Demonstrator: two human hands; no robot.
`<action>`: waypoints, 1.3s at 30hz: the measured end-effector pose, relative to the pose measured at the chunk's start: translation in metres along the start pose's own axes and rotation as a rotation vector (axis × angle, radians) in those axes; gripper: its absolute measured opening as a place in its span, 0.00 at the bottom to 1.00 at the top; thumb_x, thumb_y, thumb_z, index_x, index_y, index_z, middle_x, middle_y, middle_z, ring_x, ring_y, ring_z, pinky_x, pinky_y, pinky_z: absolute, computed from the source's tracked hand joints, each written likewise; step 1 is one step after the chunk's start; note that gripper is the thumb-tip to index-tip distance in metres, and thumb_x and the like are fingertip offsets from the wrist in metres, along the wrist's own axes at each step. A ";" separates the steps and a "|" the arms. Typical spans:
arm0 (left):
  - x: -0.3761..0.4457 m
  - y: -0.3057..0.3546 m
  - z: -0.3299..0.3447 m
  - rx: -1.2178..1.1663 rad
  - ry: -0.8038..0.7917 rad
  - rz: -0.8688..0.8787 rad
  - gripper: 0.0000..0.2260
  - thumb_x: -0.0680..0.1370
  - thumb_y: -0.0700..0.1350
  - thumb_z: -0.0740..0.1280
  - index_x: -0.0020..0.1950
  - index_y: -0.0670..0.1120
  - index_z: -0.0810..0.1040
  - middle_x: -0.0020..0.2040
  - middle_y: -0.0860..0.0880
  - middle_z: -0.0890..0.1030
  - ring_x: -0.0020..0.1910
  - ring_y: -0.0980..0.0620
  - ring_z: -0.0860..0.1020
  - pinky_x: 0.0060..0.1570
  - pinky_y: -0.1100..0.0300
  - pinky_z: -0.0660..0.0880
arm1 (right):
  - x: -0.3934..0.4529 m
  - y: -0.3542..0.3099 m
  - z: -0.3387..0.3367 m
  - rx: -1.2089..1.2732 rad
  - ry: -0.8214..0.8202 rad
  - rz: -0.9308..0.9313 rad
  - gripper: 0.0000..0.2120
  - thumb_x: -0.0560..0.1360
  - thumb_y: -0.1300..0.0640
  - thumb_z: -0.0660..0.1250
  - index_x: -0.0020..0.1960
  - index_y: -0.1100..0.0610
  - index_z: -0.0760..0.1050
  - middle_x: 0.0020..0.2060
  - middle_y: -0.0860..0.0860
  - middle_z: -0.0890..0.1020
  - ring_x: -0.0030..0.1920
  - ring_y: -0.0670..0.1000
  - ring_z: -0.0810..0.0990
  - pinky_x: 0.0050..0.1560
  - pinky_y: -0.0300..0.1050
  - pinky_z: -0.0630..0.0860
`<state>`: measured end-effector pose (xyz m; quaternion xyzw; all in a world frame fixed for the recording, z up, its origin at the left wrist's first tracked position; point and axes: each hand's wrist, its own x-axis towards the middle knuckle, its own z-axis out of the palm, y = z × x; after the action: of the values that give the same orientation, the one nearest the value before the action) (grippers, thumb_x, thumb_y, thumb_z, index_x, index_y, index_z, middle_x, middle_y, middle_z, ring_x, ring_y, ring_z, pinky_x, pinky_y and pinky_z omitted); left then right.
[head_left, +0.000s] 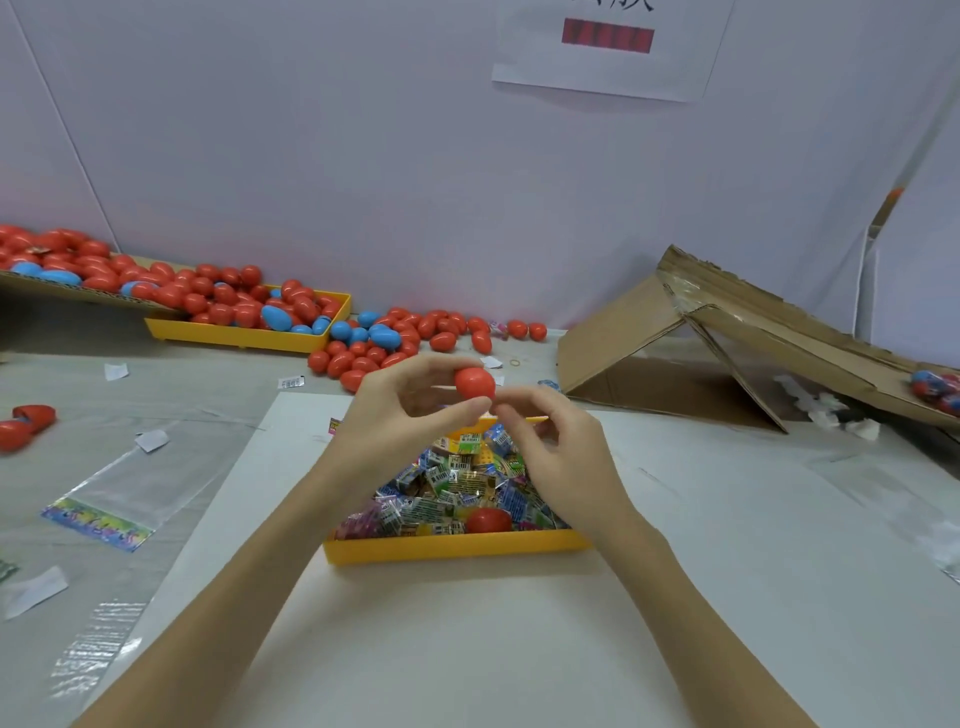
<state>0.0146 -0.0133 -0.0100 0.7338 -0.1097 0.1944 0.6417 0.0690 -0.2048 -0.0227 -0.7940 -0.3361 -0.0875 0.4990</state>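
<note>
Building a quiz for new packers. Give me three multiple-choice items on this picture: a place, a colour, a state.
1. Where does the near yellow tray of wrapped packets sit?
A. On the white sheet
B. On the cardboard
C. On a shelf

2. What colour is the egg in the left hand?
A. Blue
B. Red
C. Yellow

3. What is that egg's state?
A. Lying in the tray
B. Resting on the table
C. Pinched up by fingertips

1 A: its front wall rests on that sheet.
2 B: it is plainly red.
3 C: thumb and fingers hold it clear of the packets.
</note>
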 end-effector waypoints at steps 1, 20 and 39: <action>0.000 -0.001 -0.003 -0.035 -0.002 -0.057 0.18 0.74 0.44 0.78 0.63 0.52 0.83 0.56 0.52 0.87 0.55 0.51 0.86 0.52 0.62 0.82 | -0.001 0.003 0.001 -0.115 -0.015 -0.054 0.10 0.81 0.53 0.70 0.61 0.51 0.82 0.48 0.42 0.84 0.50 0.42 0.80 0.50 0.38 0.76; 0.005 -0.007 -0.014 -0.201 0.014 -0.329 0.14 0.78 0.50 0.71 0.63 0.56 0.85 0.48 0.46 0.82 0.47 0.49 0.82 0.47 0.63 0.79 | -0.004 0.004 -0.003 -0.111 -0.063 0.040 0.03 0.80 0.60 0.71 0.50 0.53 0.80 0.42 0.45 0.85 0.46 0.43 0.83 0.48 0.36 0.79; 0.002 -0.011 -0.003 -0.240 -0.098 -0.402 0.19 0.73 0.45 0.74 0.64 0.45 0.83 0.50 0.47 0.87 0.46 0.51 0.84 0.46 0.64 0.79 | -0.001 0.005 -0.016 0.259 0.047 0.255 0.05 0.76 0.55 0.76 0.51 0.52 0.84 0.42 0.47 0.87 0.46 0.47 0.85 0.49 0.46 0.84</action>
<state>0.0210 -0.0082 -0.0188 0.6680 -0.0146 0.0126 0.7439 0.0748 -0.2202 -0.0187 -0.7569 -0.2292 0.0020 0.6120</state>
